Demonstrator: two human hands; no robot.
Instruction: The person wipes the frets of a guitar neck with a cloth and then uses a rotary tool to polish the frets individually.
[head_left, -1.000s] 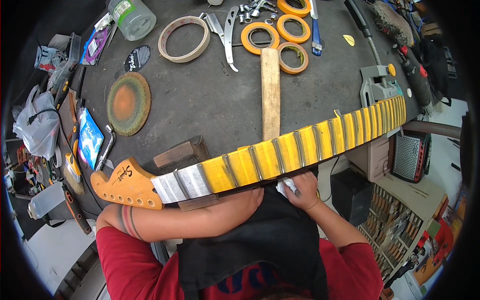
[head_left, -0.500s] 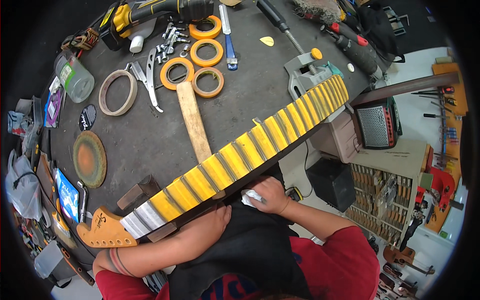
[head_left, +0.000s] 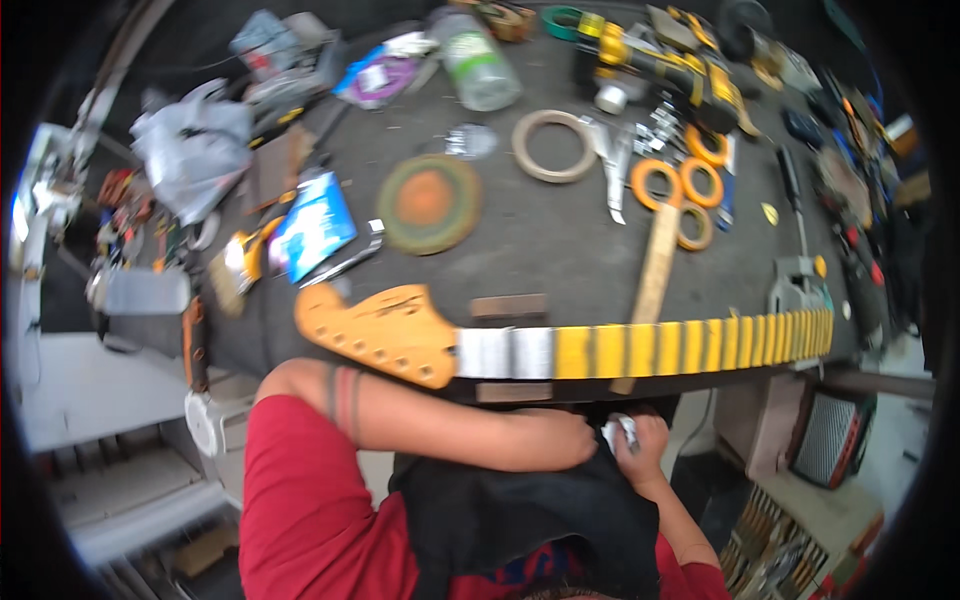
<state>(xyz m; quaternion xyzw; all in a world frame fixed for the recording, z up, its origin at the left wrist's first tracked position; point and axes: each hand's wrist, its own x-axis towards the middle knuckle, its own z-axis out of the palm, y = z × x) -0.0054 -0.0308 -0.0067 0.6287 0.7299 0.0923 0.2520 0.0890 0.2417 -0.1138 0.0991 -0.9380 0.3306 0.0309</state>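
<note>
A guitar neck (head_left: 690,346) lies across the front of the bench, its fretboard covered in yellow tape between the metal frets. Silver strips (head_left: 485,353) cover the part beside the wooden headstock (head_left: 385,335). My left hand (head_left: 555,440) is just below the neck's near edge, its forearm stretched across my apron; its fingers are blurred and partly hidden. Close to it, my right hand (head_left: 645,445) is closed around a crumpled white tissue (head_left: 615,434). A flat wooden stick (head_left: 657,262) runs under the neck. Brown blocks (head_left: 510,308) sit at its headstock end.
Orange tape rolls (head_left: 655,183), a beige tape roll (head_left: 553,146) and a straight razor (head_left: 613,178) lie beyond the neck. A grey clamp (head_left: 797,283) stands at its far right end. Further left are a round abrasive disc (head_left: 428,204), a blue packet (head_left: 318,228) and a plastic bag (head_left: 195,145).
My view has swung left, so the bench things sit further right and the neck looks nearly level. My right hand still holds the tissue, and both hands stay by the neck's near edge.
</note>
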